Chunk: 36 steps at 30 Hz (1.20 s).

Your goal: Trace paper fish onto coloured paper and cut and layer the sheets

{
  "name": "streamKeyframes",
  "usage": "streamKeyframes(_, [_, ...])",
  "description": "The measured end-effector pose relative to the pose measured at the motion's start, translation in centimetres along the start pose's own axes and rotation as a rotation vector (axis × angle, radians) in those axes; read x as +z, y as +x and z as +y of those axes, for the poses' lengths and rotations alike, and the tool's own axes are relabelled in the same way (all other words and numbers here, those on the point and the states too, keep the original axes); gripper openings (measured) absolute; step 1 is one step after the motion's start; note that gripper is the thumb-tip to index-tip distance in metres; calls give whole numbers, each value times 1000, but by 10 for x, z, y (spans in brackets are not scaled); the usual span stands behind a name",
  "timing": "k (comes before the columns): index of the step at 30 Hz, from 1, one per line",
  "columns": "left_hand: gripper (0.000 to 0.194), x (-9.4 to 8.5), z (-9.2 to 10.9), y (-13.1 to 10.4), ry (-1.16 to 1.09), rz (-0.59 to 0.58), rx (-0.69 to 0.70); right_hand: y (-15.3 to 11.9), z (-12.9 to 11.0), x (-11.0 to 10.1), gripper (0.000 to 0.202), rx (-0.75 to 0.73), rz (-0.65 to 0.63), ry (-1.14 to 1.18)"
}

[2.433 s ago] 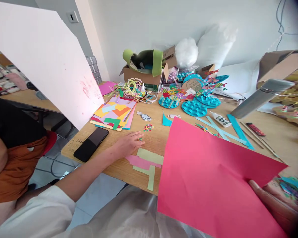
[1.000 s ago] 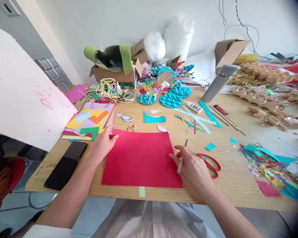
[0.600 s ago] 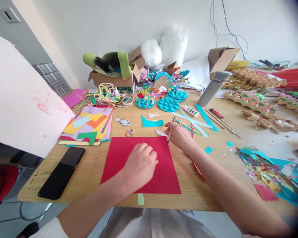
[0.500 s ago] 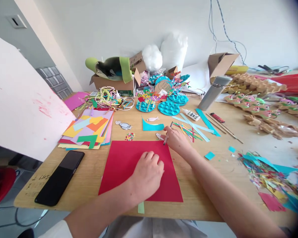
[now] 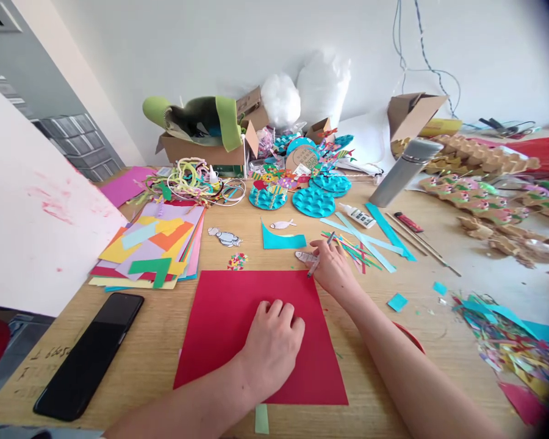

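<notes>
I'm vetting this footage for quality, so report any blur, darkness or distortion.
Head view: dark, blurred patches cover both right-hand corners; head view: the silver-grey cylindrical bottle leans outward, probably wide-angle stretch; head view: soft light, with the person's left hand fairly sharp on the flat red paper sheet.

It's bright in here: cool, even light on the wall [image 5: 229, 49], soft shadows under the hands [image 5: 277, 341]. A pale sheen lies on the surface [image 5: 489, 268] at three o'clock; blurred black edges show at two and four, paper scraps [image 5: 516, 350] soft by the latter.
</notes>
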<state>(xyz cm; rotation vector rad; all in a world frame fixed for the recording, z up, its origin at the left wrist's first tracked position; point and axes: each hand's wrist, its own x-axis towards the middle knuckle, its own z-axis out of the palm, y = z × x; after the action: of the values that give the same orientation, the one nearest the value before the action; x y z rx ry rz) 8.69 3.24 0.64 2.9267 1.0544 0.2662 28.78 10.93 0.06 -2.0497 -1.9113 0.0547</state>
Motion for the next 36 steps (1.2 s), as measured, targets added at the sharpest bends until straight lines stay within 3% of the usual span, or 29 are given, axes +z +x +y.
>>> streamKeyframes(8, [14,-1,-4,4,-52,11,-33,4,7,-11,27,80,107,488])
streamKeyframes(12, [12,-4,-2,5,-58,-9,-40,1,7,-21,29,28,-152,870])
streamKeyframes(15, [13,-8,3,4,-14,-46,-31,-7,0,-20,26,-34,-268,783])
streamKeyframes(21, [14,-25,10,12,22,-195,-50,-16,-10,-6,25,-81,-197,538])
streamKeyframes(24, [19,-25,9,22,-1,-147,-133,-19,-8,2,26,-145,-134,460])
streamKeyframes(27, [35,-15,10,30,42,-53,-196,-22,-4,7,29,-212,-88,400])
streamKeyframes(32, [38,4,14,32,148,20,-179,-23,-1,11,26,-251,-75,433])
streamKeyframes(36, [40,5,14,32,146,16,-186,-24,1,10,24,-279,-57,462])
